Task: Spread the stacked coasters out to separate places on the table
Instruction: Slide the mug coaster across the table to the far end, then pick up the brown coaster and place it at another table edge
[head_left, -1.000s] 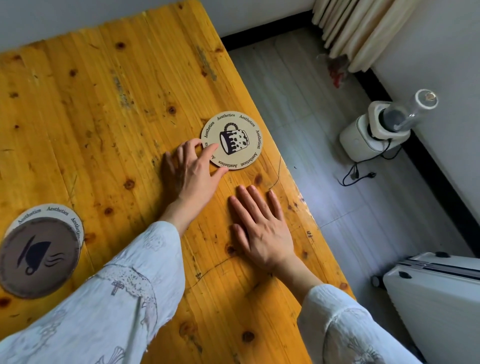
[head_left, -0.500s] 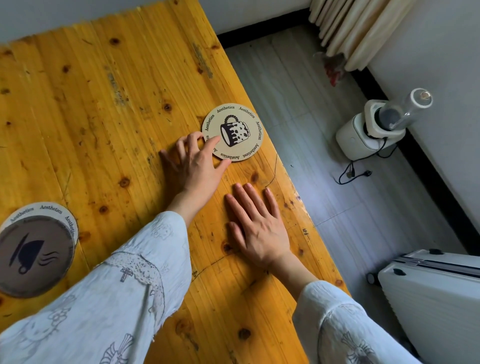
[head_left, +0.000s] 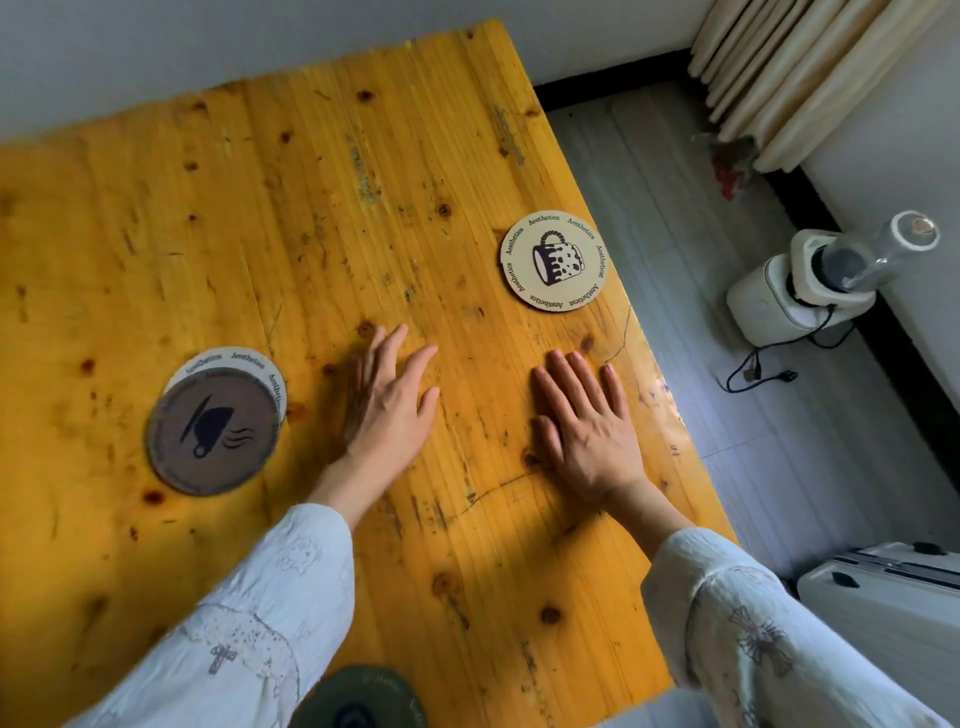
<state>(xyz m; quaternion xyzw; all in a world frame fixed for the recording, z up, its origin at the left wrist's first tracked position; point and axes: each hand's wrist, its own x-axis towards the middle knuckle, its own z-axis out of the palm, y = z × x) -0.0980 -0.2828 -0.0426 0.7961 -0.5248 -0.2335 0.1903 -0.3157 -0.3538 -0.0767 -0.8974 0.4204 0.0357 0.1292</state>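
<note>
With our left hand (head_left: 389, 410) and right hand (head_left: 587, 426) flat, open and empty, we risked sliding both round stacked grey and cream cardboard coasters (head_left: 215, 418) together.

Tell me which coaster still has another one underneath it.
The grey coaster at the table's left. A pale coaster peeks out behind its far rim. The cream mug coaster near the right edge lies alone.

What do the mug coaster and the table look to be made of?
Mug coaster: probably card or thin wood, a flat matte beige disc with dark print; I can't tell which. Table: glossy varnished wood planks, with knots, grain lines and a sheen near the right edge.
</note>
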